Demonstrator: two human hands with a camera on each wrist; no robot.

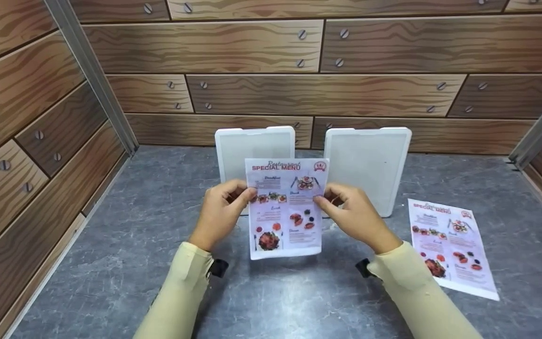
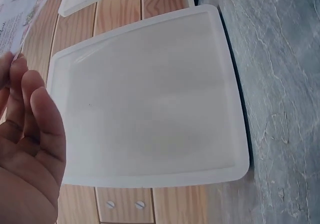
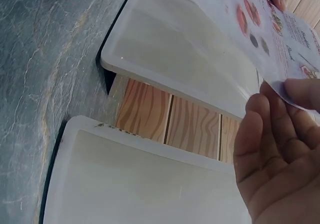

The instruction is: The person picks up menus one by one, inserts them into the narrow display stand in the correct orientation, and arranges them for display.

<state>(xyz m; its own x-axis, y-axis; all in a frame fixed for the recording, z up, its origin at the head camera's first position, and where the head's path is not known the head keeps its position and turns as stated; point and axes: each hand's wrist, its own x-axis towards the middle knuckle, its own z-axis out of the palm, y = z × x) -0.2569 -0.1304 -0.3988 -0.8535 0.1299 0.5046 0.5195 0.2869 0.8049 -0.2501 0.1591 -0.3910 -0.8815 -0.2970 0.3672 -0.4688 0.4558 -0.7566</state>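
A printed menu sheet (image 1: 286, 212) is held upright above the table, facing the head camera. My left hand (image 1: 221, 212) pinches its left edge between thumb and fingers. On the opposite edge, my right hand (image 1: 353, 212) pinches it the same way. Behind the sheet stand two white-framed panels, the left panel (image 1: 255, 143) partly hidden by the menu and the right panel (image 1: 370, 169) partly covered by my right hand. In the right wrist view the menu sheet (image 3: 260, 29) bends slightly at the pinched edge.
A second menu sheet (image 1: 452, 245) lies flat on the grey marbled table (image 1: 111, 263), right of my right forearm. A wood-patterned wall (image 1: 252, 47) closes off the back, with a similar side wall (image 1: 12, 141) on the left.
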